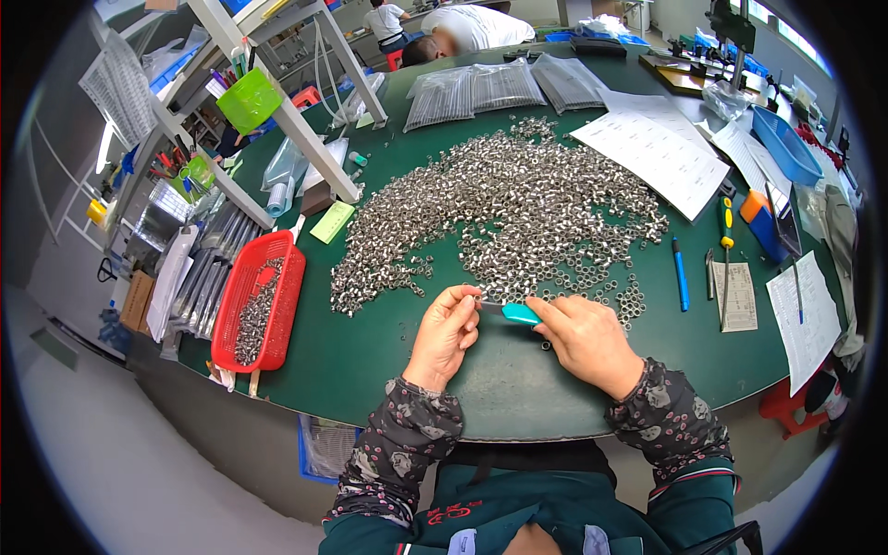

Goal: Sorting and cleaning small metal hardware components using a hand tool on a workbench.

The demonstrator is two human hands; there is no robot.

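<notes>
A small knife with a teal handle [521, 314] is in my right hand [587, 340], its fingers closed round the handle. The grey blade points left and reaches the fingertips of my left hand [448, 339]. Thumb and forefinger of that hand are pinched on a small metal ring, mostly hidden by the fingers. Just beyond both hands spreads a wide heap of small shiny metal rings [518, 199]. A few loose rings [631, 303] lie to the right of the knife, and one more sits under my right hand.
A red plastic basket [294, 277] with metal parts stands at the left. Plastic bags of parts [504, 88] lie at the back. To the right are paper sheets [666, 157], a blue pen [681, 275], a yellow-handled screwdriver [727, 222] and a blue tray [786, 146]. Someone leans over the far end.
</notes>
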